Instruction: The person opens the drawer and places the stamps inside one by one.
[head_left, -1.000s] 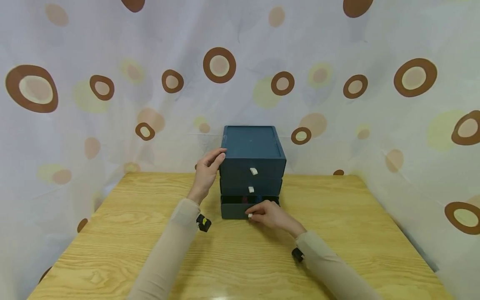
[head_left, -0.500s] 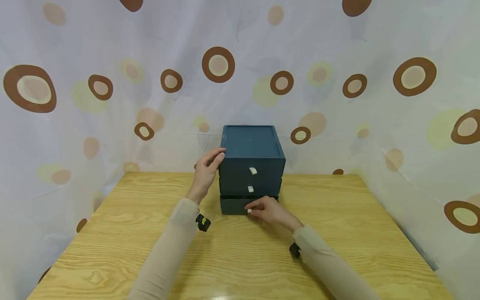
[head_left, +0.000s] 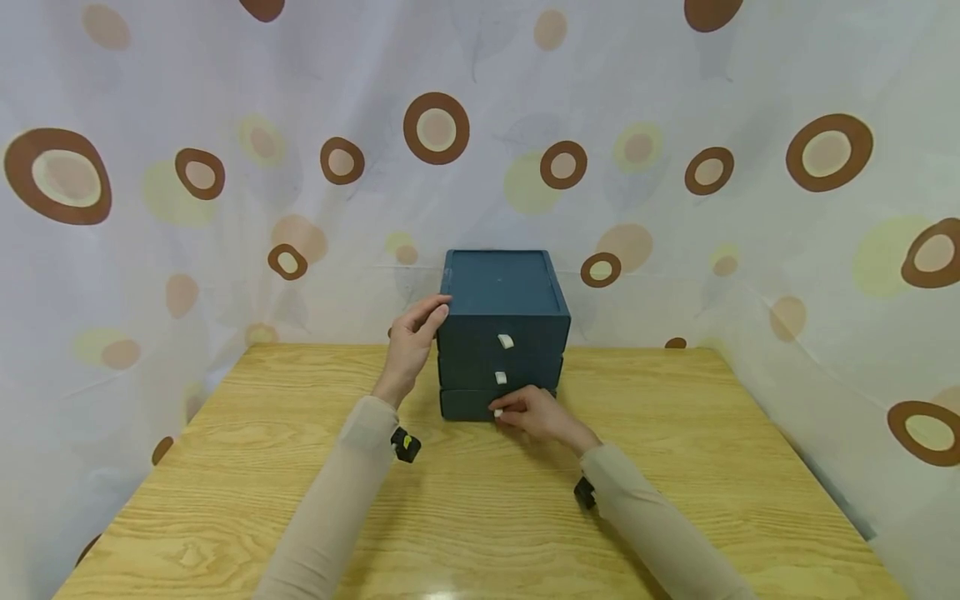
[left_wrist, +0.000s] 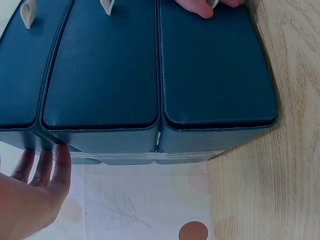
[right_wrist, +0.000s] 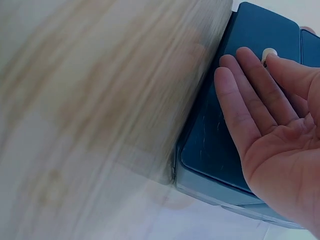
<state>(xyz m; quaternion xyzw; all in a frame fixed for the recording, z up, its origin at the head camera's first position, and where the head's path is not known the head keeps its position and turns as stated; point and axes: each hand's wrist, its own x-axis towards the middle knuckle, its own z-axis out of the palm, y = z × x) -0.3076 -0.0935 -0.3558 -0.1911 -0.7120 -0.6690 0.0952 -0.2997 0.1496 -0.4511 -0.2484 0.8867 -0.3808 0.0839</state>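
Note:
A dark blue drawer cabinet [head_left: 501, 283] with three stacked drawers stands toward the back of the table. My left hand [head_left: 407, 348] rests its straight fingertips against the cabinet's left side, near the top front corner. Low at the front, my right hand [head_left: 538, 415] pinches the small white pull tab [right_wrist: 270, 52] of the bottom drawer [head_left: 465, 405] between thumb and index finger. Its other fingers extend along the drawer front in the right wrist view. The bottom drawer's front is nearly level with the drawers above, and its inside is hidden.
White tabs mark the top drawer [head_left: 472, 335] and the middle drawer [head_left: 468, 372], both pushed in. Under the cabinet lies a light wood table [head_left: 465, 517]. A white curtain [head_left: 495, 217] with brown ring patterns hangs behind it and along both sides.
The bottom drawer has slid inward from partly pulled out until its gap closed, hiding the coloured things inside. My right hand moved forward with its tab; my left hand stayed in place.

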